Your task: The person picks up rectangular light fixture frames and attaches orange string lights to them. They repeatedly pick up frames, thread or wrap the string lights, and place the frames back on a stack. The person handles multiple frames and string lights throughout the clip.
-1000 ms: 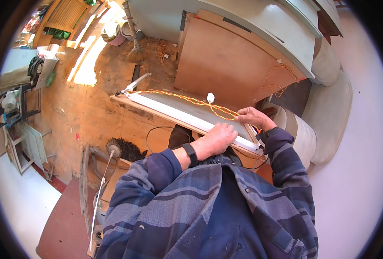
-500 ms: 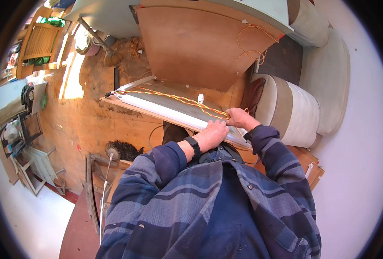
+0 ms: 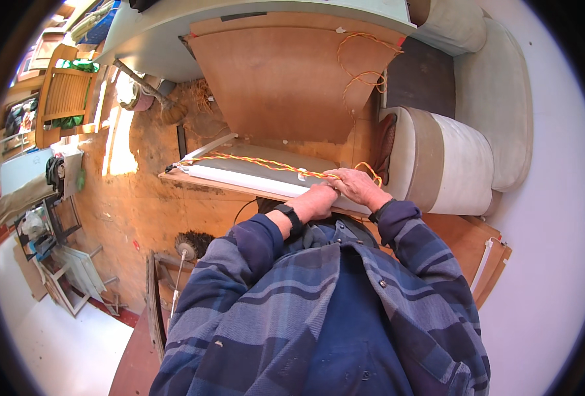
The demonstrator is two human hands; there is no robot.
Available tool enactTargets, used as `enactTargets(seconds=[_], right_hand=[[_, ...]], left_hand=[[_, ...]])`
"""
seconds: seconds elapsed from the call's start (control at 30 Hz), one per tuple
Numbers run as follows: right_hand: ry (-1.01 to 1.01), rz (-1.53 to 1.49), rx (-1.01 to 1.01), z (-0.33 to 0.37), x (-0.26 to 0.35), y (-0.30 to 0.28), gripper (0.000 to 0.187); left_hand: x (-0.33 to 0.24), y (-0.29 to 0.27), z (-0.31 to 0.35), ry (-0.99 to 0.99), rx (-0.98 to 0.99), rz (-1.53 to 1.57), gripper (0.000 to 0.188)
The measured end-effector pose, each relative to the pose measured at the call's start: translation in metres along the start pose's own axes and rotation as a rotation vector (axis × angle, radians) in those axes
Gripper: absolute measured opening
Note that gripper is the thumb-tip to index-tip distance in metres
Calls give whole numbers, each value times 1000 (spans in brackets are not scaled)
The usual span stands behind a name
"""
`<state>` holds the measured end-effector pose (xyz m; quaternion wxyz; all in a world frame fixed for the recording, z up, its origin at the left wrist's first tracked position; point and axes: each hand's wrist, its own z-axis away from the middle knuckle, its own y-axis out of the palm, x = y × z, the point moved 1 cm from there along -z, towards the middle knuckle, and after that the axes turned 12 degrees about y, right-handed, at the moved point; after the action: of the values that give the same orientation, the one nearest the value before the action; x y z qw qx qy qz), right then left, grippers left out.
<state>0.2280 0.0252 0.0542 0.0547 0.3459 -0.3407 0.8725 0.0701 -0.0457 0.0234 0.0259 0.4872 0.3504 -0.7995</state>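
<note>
A yellow-and-red twisted electric wire (image 3: 259, 160) runs along a shallow panel with a long white strip (image 3: 239, 179) on its near edge. My right hand (image 3: 359, 187) is closed on the wire, and a short loop of it sticks out beyond the fingers. Just left of it, against the panel's near edge, my left hand (image 3: 317, 202) is curled with its fingertips under the right one. What the left fingers hold is hidden. Beside the wire shows a small white piece (image 3: 302, 175). Dark leads come out at the panel's left end (image 3: 171, 168).
A large brown board (image 3: 286, 86) leans at the back, with more twisted wire (image 3: 365, 76) hanging over its right side. To the right stands a beige sofa (image 3: 451, 158). A broom (image 3: 167, 109), a round black brush (image 3: 193, 244) and a wooden chair (image 3: 66, 96) are on the left.
My hands have come closer together, the right now overlapping the left fingertips. A wire loop shows more clearly right of my right hand. The whole view has shifted slightly.
</note>
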Motion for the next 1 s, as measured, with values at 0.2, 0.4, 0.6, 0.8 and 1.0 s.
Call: enactTargets(seconds=[0.2, 0.4, 0.6, 0.8, 1.0], right_hand=[[195, -497, 74, 14, -4, 13, 47], [222, -695, 42, 34, -3, 35, 49], [277, -822, 87, 36, -12, 45, 51], [477, -861, 165, 22, -23, 54, 49], [470, -892, 271, 20, -15, 53, 52]], left_hand=[[2, -17, 31, -94, -46, 230, 56], [12, -47, 57, -451, -297, 66, 47], [27, -49, 56, -161, -269, -155, 22], [9, -81, 76, -204, -335, 358, 20], [52, -103, 57, 26, -479, -397, 12]])
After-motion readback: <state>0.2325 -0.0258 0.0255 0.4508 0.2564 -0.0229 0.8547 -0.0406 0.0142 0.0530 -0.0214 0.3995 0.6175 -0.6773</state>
